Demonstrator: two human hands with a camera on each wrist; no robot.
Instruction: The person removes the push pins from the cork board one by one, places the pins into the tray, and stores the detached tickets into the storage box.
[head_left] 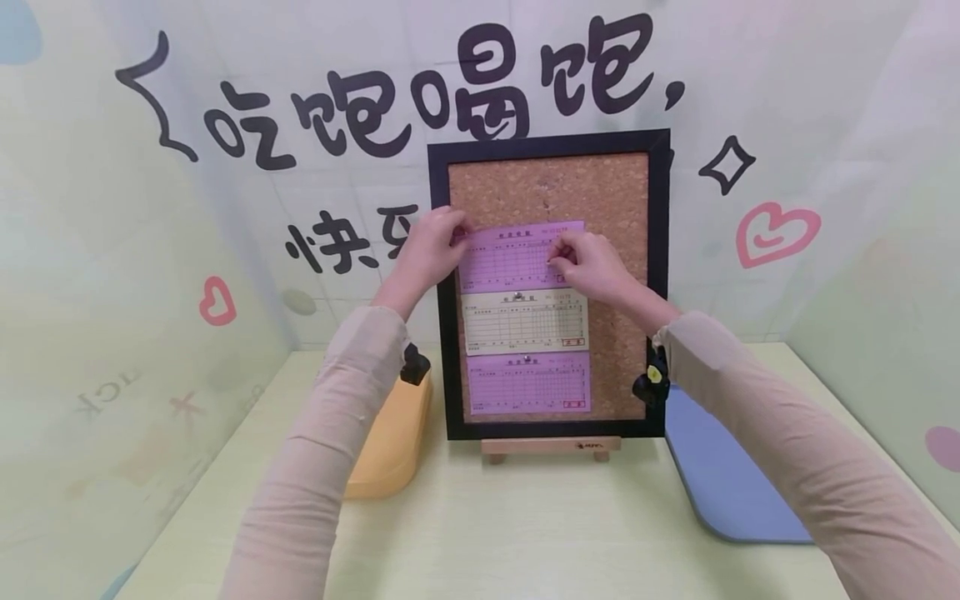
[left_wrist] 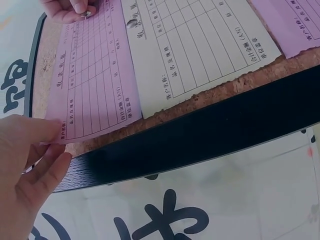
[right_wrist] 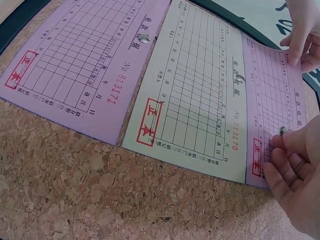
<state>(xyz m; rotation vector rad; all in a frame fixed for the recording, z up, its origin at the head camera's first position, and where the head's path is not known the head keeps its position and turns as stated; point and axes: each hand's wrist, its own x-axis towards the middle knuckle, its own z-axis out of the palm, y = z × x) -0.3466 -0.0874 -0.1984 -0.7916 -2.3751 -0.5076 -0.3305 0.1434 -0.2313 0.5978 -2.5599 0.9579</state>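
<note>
Head view: top pink slip (head_left: 504, 257) on a framed corkboard (head_left: 618, 196).
The left hand (head_left: 435, 243) pinches the slip's upper-left corner; the right hand (head_left: 594, 265) pinches a silvery pin (right_wrist: 284, 130).

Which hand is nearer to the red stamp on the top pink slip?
Right. The right hand is beside the red stamp; the left hand pinches the pink slip at its upper-left corner, farther away.

- Pale back wall (head_left: 750, 75) ahead of me, black lettering (head_left: 487, 100) across it
- Pink heart (head_left: 777, 237) there, smaller heart (head_left: 217, 302) on the left wall (head_left: 97, 283)
- Pale surface (head_left: 525, 525) below
- Soft light
</note>
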